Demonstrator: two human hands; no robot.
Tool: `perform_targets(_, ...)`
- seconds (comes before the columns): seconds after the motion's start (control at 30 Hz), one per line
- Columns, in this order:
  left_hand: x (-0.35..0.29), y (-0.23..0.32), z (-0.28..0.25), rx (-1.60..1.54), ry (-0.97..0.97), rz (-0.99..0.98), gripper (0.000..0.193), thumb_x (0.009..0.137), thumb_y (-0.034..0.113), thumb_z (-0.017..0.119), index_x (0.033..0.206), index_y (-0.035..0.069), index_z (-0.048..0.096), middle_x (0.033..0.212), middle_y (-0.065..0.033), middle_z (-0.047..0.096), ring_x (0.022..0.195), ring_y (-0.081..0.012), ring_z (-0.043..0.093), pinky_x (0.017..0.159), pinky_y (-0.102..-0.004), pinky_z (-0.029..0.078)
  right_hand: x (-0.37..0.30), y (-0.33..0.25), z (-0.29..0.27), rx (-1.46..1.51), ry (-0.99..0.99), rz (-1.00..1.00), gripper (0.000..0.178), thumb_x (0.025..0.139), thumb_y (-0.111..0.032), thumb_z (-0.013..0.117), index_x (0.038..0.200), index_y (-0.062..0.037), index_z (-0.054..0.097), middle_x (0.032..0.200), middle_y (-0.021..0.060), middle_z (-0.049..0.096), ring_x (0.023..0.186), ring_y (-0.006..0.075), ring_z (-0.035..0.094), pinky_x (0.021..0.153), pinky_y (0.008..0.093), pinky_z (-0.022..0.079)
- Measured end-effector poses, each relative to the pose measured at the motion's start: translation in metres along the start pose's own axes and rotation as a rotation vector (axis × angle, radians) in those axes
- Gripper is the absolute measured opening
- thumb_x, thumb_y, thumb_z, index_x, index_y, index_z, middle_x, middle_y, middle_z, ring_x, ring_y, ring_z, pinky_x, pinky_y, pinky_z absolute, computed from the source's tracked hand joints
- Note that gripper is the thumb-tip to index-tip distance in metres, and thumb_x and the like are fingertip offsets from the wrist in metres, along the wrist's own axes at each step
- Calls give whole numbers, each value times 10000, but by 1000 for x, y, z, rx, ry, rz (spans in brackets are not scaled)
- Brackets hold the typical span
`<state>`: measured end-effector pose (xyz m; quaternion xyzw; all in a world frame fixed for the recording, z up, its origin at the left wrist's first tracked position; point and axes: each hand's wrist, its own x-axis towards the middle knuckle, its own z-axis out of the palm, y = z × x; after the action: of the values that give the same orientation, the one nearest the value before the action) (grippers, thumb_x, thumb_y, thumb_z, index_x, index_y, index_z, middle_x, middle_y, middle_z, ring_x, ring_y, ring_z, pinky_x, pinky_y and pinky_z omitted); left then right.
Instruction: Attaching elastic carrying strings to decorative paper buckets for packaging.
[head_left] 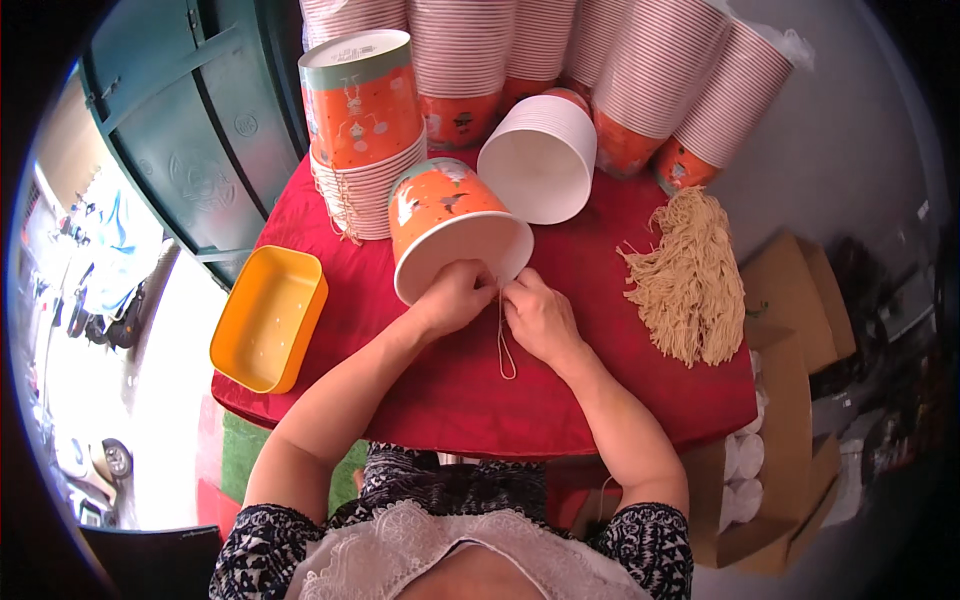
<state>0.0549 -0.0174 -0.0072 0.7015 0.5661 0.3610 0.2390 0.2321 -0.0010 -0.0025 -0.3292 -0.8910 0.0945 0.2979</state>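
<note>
A paper bucket (445, 203), orange with printed figures and a white rim, lies tilted on the table with its mouth toward me. My left hand (460, 295) is closed at the lower edge of that mouth, its fingertips partly inside and meeting a thin tan cord (502, 350). Close beside it, my right hand (538, 315) pinches the same cord at the rim's right side. The cord's loop hangs below my fingers onto the red cloth. Exactly where it passes at the rim is hidden by my fingers.
A nested bucket stack (365, 190) with cords on its side stands at left. Behind lies another nested stack (540, 160), before tall bucket stacks (460, 50). A yellow tray (268, 320) sits left, a tan cord bundle (690, 285) right. Cardboard boxes (780, 400) stand beside the table.
</note>
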Motion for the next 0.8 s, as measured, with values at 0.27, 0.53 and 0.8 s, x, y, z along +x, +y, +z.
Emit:
perform_targets(0.27, -9, 6, 9, 136, -2, 73, 136, 766, 34, 620, 891, -15, 606, 896, -209, 636, 848, -382, 625, 754, -420, 503, -2, 8, 6, 145, -29, 202, 105, 818, -91, 594, 870, -1, 609, 866, 170, 634, 819, 378, 629, 710, 479, 503)
perform_targets(0.53, -11, 6, 14, 222, 57, 144, 103, 790, 41, 601, 864, -28, 584, 926, -234, 613, 870, -414, 606, 763, -442, 496, 4, 13, 1, 400, -41, 274, 140, 831, -125, 582, 866, 0, 633, 824, 207, 654, 802, 409, 635, 683, 468, 517)
perform_targets(0.8, -9, 4, 7, 170, 3, 144, 100, 805, 45, 600, 873, -29, 596, 873, -223, 629, 865, -396, 623, 750, -435, 501, 3, 0, -9, 734, -137, 594, 246, 914, -176, 577, 774, 26, 598, 641, 60, 608, 458, 95, 559, 392, 266, 411)
